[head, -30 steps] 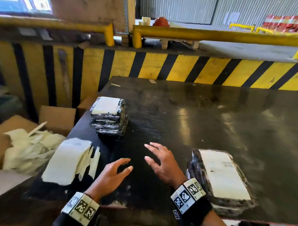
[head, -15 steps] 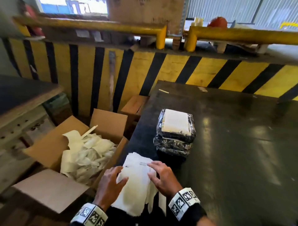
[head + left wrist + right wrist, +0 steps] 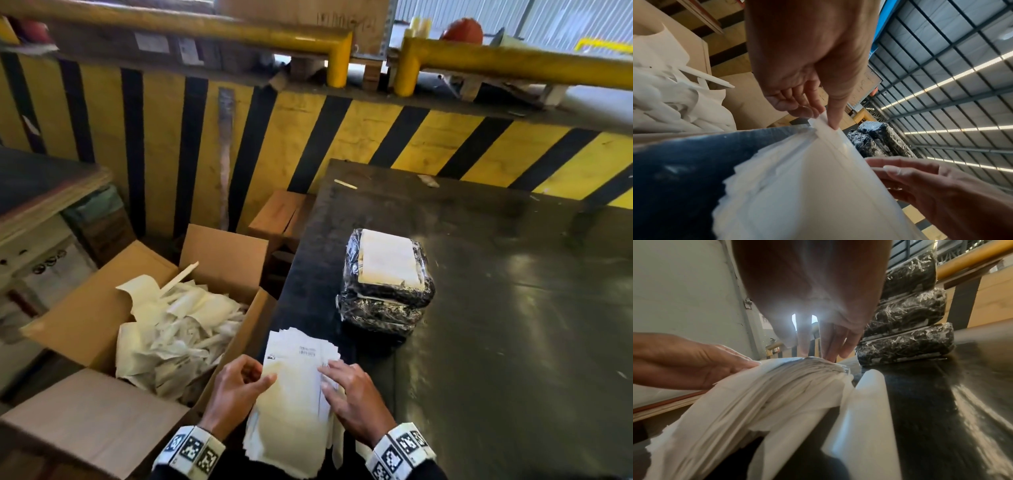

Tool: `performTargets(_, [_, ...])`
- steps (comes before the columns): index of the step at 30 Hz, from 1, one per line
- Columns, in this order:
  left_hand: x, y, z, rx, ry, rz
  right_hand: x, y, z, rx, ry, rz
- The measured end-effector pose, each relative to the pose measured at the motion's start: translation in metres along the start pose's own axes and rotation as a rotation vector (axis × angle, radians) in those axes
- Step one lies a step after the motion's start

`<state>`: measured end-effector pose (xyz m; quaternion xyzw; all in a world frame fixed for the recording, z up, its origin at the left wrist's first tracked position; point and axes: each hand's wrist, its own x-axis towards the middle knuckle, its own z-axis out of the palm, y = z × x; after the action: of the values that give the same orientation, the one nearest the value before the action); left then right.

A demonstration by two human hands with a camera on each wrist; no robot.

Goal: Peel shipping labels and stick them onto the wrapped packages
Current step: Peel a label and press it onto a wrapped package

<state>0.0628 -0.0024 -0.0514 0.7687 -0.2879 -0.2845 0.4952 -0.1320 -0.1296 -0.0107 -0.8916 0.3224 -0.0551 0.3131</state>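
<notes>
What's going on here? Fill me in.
A person is working through a stack of shipping labels at the near edge of a dark table. The left hand pinches the top sheet's edge; the right hand rests on the stack. Three wrapped packages sit piled beyond. A cardboard box holds discarded backings.

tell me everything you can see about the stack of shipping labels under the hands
The stack of shipping labels is a thick, loosely fanned pile of cream-white sheets lying at the near left edge of the dark table, just in front of the wrapped packages. Its top sheet shows small dark print near the far end. The left hand pinches a left-edge corner, lifting it; the right hand rests straight fingers on the right side.
</notes>
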Motion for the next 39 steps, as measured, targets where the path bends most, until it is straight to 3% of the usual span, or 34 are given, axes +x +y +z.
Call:
performTargets(4, [-0.008, 0.019, -0.009, -0.148, -0.066, 0.025, -0.002, -0.002, -0.003, -0.061, -0.021, -0.005])
performTargets(7, [-0.019, 0.041, -0.018, -0.253, -0.125, 0.077, -0.004, -0.006, -0.006, -0.008, 0.04, 0.006])
performTargets(10, [-0.025, 0.065, -0.022, -0.326, -0.146, 0.103, -0.004, -0.016, -0.015, 0.267, 0.13, 0.051])
performTargets(13, [-0.027, 0.082, -0.026, -0.39, -0.151, 0.114, -0.009, -0.029, -0.03, 0.521, 0.11, 0.035])
performTargets(20, [-0.024, 0.092, -0.024, -0.428, -0.074, 0.079, -0.02, -0.034, -0.057, 0.83, 0.036, 0.002])
performTargets(32, [-0.027, 0.096, -0.018, -0.383, -0.067, 0.04, -0.027, -0.034, -0.071, 0.858, -0.038, -0.049])
performTargets(39, [-0.03, 0.094, -0.019, -0.407, -0.119, 0.026, -0.027, -0.04, -0.07, 0.863, -0.002, -0.076])
